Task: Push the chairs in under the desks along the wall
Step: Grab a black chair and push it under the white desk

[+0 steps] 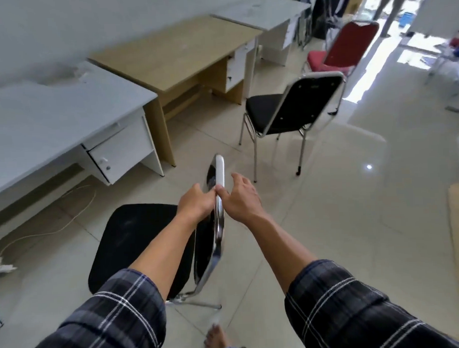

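Head view, black chair (137, 242), chrome backrest rim

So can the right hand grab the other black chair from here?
Probably not. The right hand rests its thumb on the backrest of the near chair, and the other black chair stands well apart, farther off. Nothing blocks the way; the person would likely need to step closer.

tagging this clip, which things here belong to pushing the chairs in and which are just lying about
Job: near black chair, left hand gripping its backrest, right hand touching it; second black chair; red chair; grey desk; wooden desk; far desk.
Lying about: white cable; power strip.
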